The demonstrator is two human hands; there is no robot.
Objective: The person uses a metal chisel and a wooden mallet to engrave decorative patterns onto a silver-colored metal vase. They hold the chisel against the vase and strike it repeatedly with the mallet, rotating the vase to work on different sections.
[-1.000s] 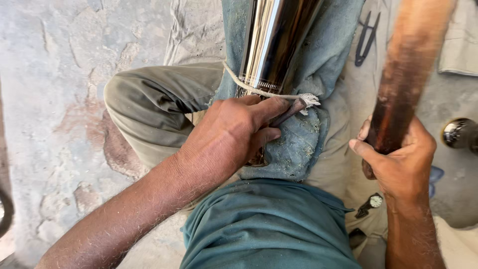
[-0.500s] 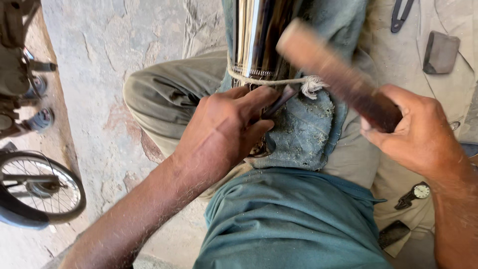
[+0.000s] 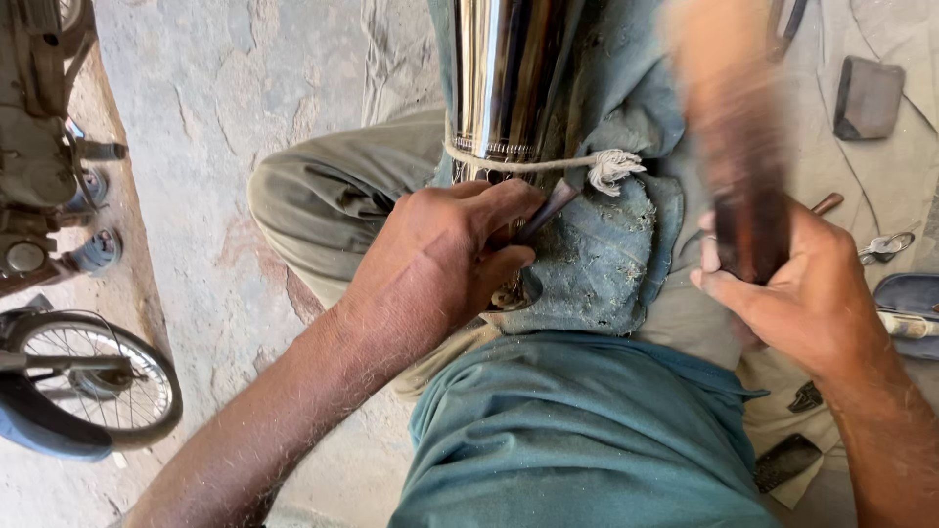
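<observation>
Seated person, legs folded on cracked grey stone floor (image 3: 254,108), viewed from above. A polished chrome metal tube (image 3: 504,78) runs down from the top centre of the frame and rests across the lap, its lower end bedded on a worn blue-grey denim rag (image 3: 597,254) that pads it against the thigh and likely keeps it from slipping. A pale twine cord (image 3: 548,164) is wrapped round the tube near that end, its frayed knot lying to the right, apparently binding the cloth wrap in place. The left hand (image 3: 440,264), centre frame, is closed in a tight fist-like pinch around a small dark metal punch or chisel (image 3: 546,210), the tool angled up and right so its tip meets the tube just below the cord; thumb and forefinger brace it close to the working end, seemingly for steadiness. The right hand (image 3: 797,298), right of centre, is wrapped fully round the dark lower end of a thick brown wooden mallet handle (image 3: 734,147), which rises blurred toward the top edge, its head out of view. Small tools lie on pale cloth (image 3: 880,186) at the far right; a spoked bicycle wheel (image 3: 88,381) sits lower left.
</observation>
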